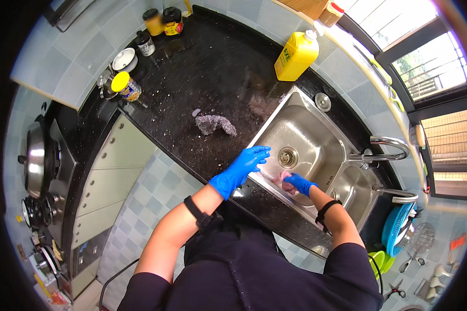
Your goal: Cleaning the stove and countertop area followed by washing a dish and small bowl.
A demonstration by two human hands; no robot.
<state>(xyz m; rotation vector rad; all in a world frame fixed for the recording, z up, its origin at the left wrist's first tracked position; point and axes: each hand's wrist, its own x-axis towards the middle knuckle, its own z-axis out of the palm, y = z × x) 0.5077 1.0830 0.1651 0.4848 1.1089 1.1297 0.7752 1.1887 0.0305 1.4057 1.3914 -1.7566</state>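
My right hand [299,183], in a blue rubber glove, grips a wet pink cloth [288,186] low in the large basin of a stainless steel sink [315,132]. The cloth lies against the near side of the basin, partly hidden by my fingers. Over the sink's left rim hangs my left hand [253,158], gloved alike, its fingers extended and a little apart with nothing seen in them. A drain strainer [288,157] sits in the basin floor between the hands. On the black countertop [202,77] to the left lies a crumpled, speckled grey-purple cloth [215,124].
A chrome faucet [389,149] stands behind the sink, near a round metal drain plug [322,102]. A yellow detergent bottle [297,56] is at the back. Crumbs dot the counter; a yellow-lidded can [126,86] stands far left. A blue basket [399,227] is at right.
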